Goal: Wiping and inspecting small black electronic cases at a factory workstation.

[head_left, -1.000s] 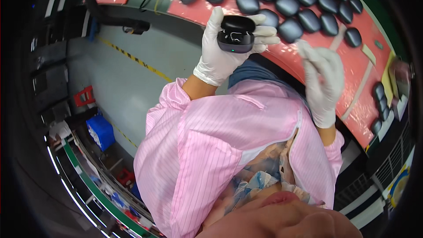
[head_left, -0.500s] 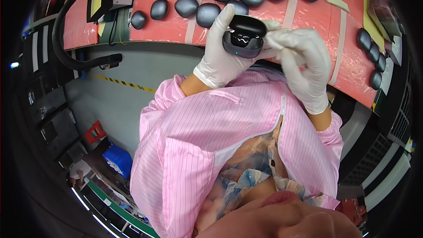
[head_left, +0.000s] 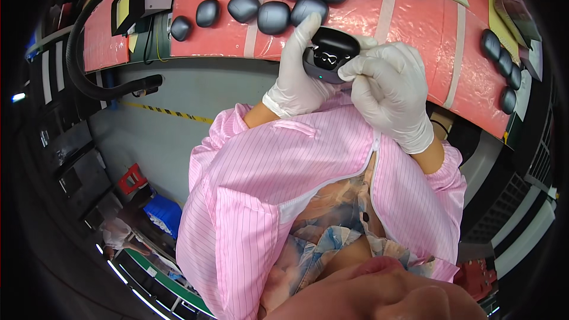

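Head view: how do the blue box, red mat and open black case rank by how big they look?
1. Red mat
2. Open black case, in the left hand; nearness probably enlarges it
3. Blue box, farther off

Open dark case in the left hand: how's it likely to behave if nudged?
The open dark case looks hard-shelled, so it should feel stiff, not floppy. Its smooth, rounded outside could slip in the gloved left hand. With its lid standing open, a push there would probably swing it or strain the joint.
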